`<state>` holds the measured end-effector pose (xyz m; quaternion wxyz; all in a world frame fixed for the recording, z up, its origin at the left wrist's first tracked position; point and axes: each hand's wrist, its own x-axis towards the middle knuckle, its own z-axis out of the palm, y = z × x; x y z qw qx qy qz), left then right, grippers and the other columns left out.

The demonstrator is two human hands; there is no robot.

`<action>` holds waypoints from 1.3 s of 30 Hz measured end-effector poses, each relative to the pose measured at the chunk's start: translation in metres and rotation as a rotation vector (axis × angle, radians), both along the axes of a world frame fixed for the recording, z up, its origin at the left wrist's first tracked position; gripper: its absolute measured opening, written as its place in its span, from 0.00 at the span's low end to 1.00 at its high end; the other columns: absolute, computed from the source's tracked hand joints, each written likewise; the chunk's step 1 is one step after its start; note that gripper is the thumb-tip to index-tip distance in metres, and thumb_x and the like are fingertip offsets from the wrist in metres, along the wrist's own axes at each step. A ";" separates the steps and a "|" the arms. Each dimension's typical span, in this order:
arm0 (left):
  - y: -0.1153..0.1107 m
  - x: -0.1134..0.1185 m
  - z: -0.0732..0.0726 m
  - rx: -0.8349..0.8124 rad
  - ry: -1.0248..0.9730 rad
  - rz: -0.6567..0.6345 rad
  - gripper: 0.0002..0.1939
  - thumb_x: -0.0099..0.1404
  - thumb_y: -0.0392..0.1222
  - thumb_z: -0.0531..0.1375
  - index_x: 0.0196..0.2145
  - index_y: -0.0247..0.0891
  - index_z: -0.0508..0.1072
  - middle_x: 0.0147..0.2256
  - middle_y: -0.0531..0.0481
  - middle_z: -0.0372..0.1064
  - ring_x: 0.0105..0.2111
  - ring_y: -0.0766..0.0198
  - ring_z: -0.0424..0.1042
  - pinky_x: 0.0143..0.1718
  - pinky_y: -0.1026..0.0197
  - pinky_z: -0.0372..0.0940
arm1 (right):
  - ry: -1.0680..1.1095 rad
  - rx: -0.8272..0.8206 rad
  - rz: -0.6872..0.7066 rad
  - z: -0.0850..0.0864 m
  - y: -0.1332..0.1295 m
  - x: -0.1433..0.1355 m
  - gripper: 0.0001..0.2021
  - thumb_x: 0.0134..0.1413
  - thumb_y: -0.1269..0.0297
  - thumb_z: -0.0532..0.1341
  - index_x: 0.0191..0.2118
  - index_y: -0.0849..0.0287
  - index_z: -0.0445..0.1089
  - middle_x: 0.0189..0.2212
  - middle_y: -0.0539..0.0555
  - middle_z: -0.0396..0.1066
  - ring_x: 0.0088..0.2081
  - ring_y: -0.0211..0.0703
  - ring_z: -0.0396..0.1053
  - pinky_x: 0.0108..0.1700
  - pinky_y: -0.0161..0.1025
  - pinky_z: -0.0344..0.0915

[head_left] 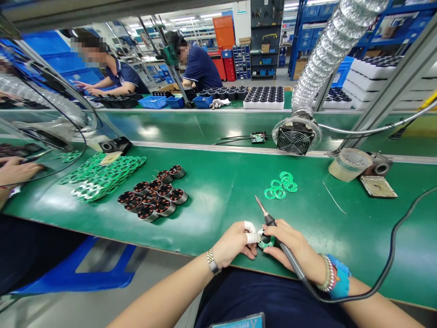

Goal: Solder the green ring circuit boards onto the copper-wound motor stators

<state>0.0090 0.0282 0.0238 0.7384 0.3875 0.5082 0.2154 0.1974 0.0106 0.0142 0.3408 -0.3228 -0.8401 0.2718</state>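
Near the table's front edge, my left hand point(232, 243) grips a green ring-shaped circuit board point(267, 243) between fingertips wrapped in white tape. Whether anything sits beneath the ring is hard to make out. My right hand point(295, 248) holds a soldering iron point(270, 220), its tip pointing up and away to the left, off the board. Its thumb and fingertips also reach the ring's right side. Just beyond lie several loose green ring boards point(280, 186). To the left stand several round motor stators point(149, 197) with copper windings.
Green boards in a large pile point(105, 175) lie at left, near a co-worker's hand point(20, 171). A fan point(295, 139) with a foil duct hangs at the table's back. A plastic tub point(348, 165), a sponge tray point(378, 187) and a wire point(333, 197) are at right. The iron's cable point(392, 248) loops rightward.
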 end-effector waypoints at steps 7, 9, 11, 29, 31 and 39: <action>0.002 -0.009 0.001 0.293 0.083 -0.096 0.15 0.57 0.50 0.57 0.35 0.34 0.67 0.26 0.51 0.65 0.25 0.66 0.69 0.23 0.66 0.65 | -0.006 -0.087 0.000 0.006 0.003 0.002 0.14 0.55 0.69 0.59 0.48 0.56 0.61 0.38 0.55 0.67 0.39 0.43 0.66 0.41 0.39 0.66; -0.001 -0.009 0.001 0.517 0.227 -0.148 0.11 0.61 0.46 0.54 0.33 0.34 0.69 0.26 0.50 0.66 0.27 0.65 0.67 0.26 0.65 0.64 | -0.019 -0.142 0.030 0.009 0.005 0.006 0.16 0.55 0.70 0.59 0.49 0.55 0.60 0.42 0.56 0.67 0.43 0.42 0.67 0.45 0.39 0.65; -0.007 -0.009 0.002 0.738 0.401 -0.207 0.10 0.63 0.42 0.52 0.30 0.35 0.70 0.26 0.49 0.67 0.28 0.64 0.67 0.31 0.63 0.63 | -0.021 -0.166 0.024 0.010 0.003 0.010 0.18 0.55 0.69 0.59 0.51 0.55 0.58 0.46 0.56 0.66 0.46 0.43 0.66 0.48 0.41 0.64; -0.011 -0.017 -0.001 0.903 0.455 -0.342 0.10 0.64 0.42 0.51 0.38 0.36 0.69 0.32 0.47 0.69 0.30 0.63 0.69 0.33 0.61 0.66 | 0.030 -0.026 -0.034 0.005 -0.006 0.005 0.16 0.56 0.71 0.58 0.50 0.56 0.60 0.39 0.54 0.66 0.38 0.42 0.63 0.40 0.38 0.64; -0.012 -0.023 -0.002 1.146 0.577 -0.417 0.10 0.65 0.40 0.50 0.40 0.37 0.69 0.36 0.45 0.70 0.35 0.61 0.69 0.38 0.60 0.65 | 0.035 -0.029 -0.037 0.006 -0.006 0.004 0.16 0.55 0.71 0.59 0.49 0.56 0.60 0.38 0.54 0.66 0.38 0.42 0.63 0.40 0.38 0.64; -0.013 -0.009 -0.007 1.024 0.635 -0.409 0.10 0.61 0.37 0.48 0.26 0.35 0.65 0.24 0.48 0.65 0.24 0.64 0.66 0.26 0.63 0.64 | 0.026 -0.023 -0.034 0.004 -0.006 0.004 0.15 0.56 0.70 0.58 0.49 0.56 0.60 0.39 0.55 0.66 0.38 0.43 0.63 0.40 0.39 0.64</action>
